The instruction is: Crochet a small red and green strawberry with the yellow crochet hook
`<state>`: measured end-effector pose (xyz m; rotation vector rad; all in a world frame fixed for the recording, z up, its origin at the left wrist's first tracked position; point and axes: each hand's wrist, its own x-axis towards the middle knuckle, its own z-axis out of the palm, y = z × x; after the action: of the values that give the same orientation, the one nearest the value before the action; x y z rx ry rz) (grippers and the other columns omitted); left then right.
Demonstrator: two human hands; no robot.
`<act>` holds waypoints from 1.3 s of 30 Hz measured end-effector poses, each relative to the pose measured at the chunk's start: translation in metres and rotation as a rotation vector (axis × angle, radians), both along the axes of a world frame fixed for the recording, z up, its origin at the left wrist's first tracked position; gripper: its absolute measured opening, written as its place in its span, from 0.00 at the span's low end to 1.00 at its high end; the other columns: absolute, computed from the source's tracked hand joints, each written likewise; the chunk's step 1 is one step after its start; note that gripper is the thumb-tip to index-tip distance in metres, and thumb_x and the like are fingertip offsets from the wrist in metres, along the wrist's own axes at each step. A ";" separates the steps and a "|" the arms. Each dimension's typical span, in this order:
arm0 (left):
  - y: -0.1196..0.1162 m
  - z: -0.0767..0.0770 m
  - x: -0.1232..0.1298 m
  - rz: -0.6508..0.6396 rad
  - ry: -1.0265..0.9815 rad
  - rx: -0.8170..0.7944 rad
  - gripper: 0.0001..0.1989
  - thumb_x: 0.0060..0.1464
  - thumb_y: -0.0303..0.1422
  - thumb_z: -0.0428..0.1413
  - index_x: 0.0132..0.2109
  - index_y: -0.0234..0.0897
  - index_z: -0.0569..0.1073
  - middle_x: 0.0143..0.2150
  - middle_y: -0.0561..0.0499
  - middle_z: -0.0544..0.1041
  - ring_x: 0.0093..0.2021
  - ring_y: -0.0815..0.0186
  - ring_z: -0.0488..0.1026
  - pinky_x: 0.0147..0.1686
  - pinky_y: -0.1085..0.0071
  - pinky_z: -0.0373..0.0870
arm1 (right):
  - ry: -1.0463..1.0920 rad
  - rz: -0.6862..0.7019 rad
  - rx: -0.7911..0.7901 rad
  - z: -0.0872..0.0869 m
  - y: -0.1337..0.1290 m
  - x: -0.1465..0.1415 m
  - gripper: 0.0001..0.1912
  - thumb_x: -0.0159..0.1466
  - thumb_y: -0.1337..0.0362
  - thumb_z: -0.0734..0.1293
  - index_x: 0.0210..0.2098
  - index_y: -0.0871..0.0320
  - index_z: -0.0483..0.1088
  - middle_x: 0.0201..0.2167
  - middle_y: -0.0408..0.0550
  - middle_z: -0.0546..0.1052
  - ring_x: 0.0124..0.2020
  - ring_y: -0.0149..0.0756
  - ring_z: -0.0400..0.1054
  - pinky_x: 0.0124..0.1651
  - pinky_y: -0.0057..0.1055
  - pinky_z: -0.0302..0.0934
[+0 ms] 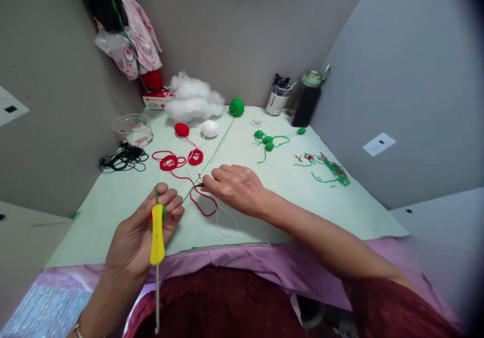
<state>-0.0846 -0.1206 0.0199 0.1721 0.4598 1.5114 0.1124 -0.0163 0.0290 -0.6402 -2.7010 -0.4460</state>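
My left hand is closed around a small red and green crocheted piece. A crochet hook with a yellow handle hangs over the palm, its metal shaft pointing down toward my lap. Green yarn runs from the fingers of that hand up to a green yarn ball at the back of the table. My right hand is closed on a small dark pointed tool, whose tip lies at the green yarn. Red yarn loops on the table under the tool.
Red and white balls, red rings and black yarn lie left of centre. White stuffing and a clear tub stand behind. Green pieces, yarn scraps, a pen cup and a dark bottle are rightward.
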 end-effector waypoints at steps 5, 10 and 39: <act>0.000 0.000 0.001 0.002 -0.006 0.003 0.16 0.49 0.17 0.63 0.42 0.36 0.72 0.32 0.53 0.74 0.30 0.69 0.75 0.34 0.74 0.82 | -0.011 -0.047 -0.085 0.003 -0.008 -0.001 0.18 0.77 0.53 0.59 0.44 0.59 0.74 0.33 0.48 0.78 0.33 0.36 0.69 0.32 0.35 0.50; 0.000 0.000 0.004 -0.019 0.008 -0.020 0.15 0.49 0.17 0.64 0.42 0.36 0.72 0.31 0.53 0.74 0.29 0.69 0.75 0.33 0.74 0.82 | -0.028 -0.042 -0.217 0.002 -0.010 -0.014 0.21 0.78 0.55 0.56 0.44 0.58 0.76 0.34 0.50 0.80 0.34 0.36 0.71 0.32 0.33 0.51; 0.019 0.015 0.029 0.027 0.191 -0.251 0.11 0.61 0.16 0.53 0.42 0.30 0.78 0.36 0.49 0.77 0.34 0.69 0.78 0.34 0.76 0.80 | 0.248 -0.090 -0.614 0.004 -0.005 0.039 0.32 0.68 0.63 0.73 0.68 0.54 0.63 0.61 0.62 0.72 0.58 0.48 0.70 0.61 0.51 0.64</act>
<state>-0.0555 -0.1013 0.0352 0.1140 0.8016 1.4552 0.1512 -0.0214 0.0327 -0.9044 -2.5566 0.4422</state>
